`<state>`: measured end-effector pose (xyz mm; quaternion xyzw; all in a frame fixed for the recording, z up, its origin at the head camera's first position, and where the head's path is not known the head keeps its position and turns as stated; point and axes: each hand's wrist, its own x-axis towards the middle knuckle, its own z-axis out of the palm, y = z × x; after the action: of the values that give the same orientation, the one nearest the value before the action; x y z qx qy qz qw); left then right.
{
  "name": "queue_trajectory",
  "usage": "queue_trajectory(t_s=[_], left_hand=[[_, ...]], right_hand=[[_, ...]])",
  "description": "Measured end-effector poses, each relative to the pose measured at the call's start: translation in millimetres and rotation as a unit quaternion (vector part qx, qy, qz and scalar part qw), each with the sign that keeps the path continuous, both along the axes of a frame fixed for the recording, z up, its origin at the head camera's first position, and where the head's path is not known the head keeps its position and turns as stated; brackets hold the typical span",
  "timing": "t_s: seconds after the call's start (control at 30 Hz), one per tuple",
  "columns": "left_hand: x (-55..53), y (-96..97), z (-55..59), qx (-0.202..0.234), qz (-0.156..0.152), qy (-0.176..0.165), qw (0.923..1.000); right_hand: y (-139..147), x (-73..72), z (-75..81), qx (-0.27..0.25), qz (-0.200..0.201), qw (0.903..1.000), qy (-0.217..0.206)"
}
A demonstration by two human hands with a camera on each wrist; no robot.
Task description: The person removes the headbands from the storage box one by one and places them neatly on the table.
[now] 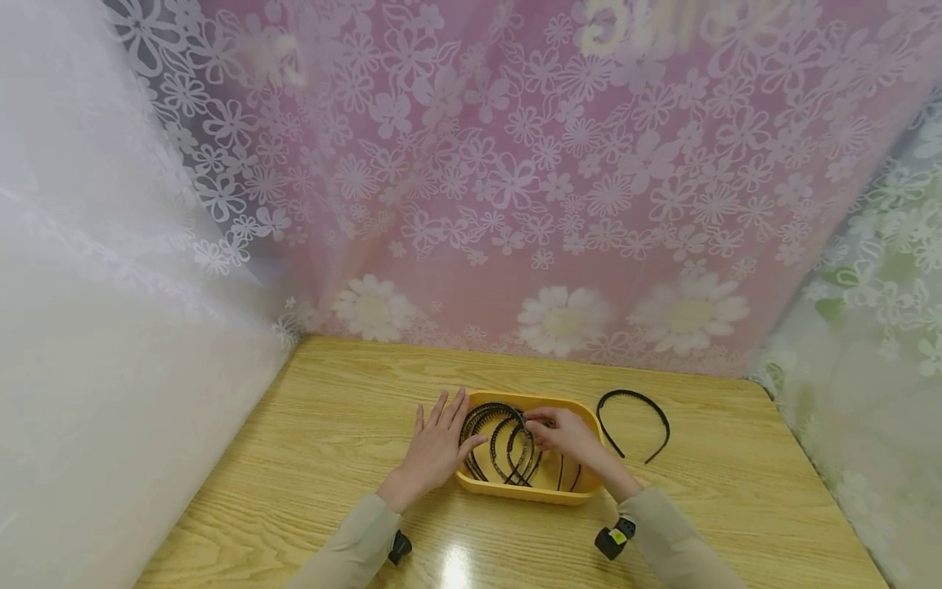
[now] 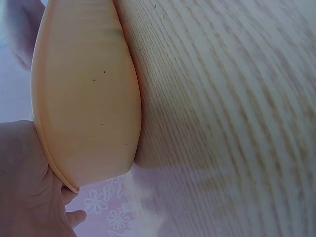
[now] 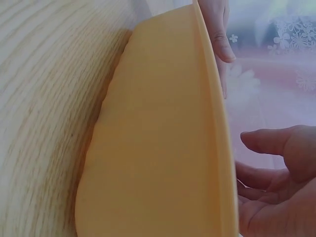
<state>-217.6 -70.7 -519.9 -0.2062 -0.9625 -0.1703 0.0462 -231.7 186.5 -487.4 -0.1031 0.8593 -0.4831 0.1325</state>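
Several black headbands [image 1: 508, 446], some with small teeth, lie overlapping in a yellow plastic basket [image 1: 530, 495]. My left hand [image 1: 434, 446] rests against the basket's left end, fingers straight and spread, thumb over the rim. In the left wrist view that hand [image 2: 27, 192] lies along the rim at the basket's end. My right hand [image 1: 562, 433] reaches over the basket's right side, fingertips right at the headbands. The right wrist view shows its thumb [image 3: 266, 140] apart from the fingers, which are partly hidden behind the basket wall [image 3: 163, 128].
A single black headband [image 1: 666, 421] lies on the wooden table [image 1: 353, 409], right of the basket. Pink flowered cloth [image 1: 515, 204] hangs behind the table, and pale sheets [image 1: 110, 327] close in both sides.
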Motion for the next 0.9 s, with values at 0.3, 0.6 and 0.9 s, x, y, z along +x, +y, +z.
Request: queue_trajectory(t_s=[0.3, 0.6, 0.9], left_hand=[[0.9, -0.1, -0.1, -0.003, -0.003, 0.003, 1.0], [0.1, 0.6, -2.0, -0.001, 0.0, -0.007, 1.0], [-0.7, 0.1, -1.6, 0.001, -0.001, -0.012, 0.9999]], right_hand=[[-7.8, 0.7, -4.5, -0.035, -0.008, 0.9993, -0.01], [-16.1, 2.6, -10.6, -0.043, -0.025, 0.9988, -0.003], [-17.4, 4.1, -10.0, -0.067, -0.022, 0.9974, -0.013]])
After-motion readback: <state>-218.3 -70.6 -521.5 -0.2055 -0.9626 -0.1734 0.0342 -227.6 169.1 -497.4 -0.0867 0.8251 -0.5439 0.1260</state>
